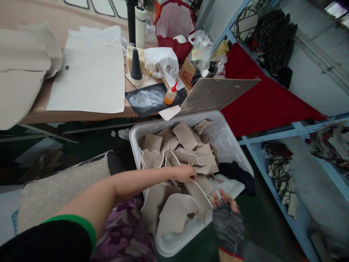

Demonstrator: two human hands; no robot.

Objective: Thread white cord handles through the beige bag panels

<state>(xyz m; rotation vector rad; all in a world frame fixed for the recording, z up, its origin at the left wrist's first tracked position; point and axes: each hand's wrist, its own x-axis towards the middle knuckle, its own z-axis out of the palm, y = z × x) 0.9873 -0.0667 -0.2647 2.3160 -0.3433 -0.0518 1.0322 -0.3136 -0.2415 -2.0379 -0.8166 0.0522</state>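
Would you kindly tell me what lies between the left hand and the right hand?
In the head view, beige pieces in the white tub lie between the left hand and the gloved right hand.

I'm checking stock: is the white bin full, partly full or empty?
Partly full: the white bin holds a heap of beige pieces, while its far-right inside shows bare.

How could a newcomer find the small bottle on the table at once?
Beyond the white bin, on the table, lies a black sheet, smeared white. The small bottle sits on its right part; orange contents and a pointed red tip distinguish it from the dark cone nearby.
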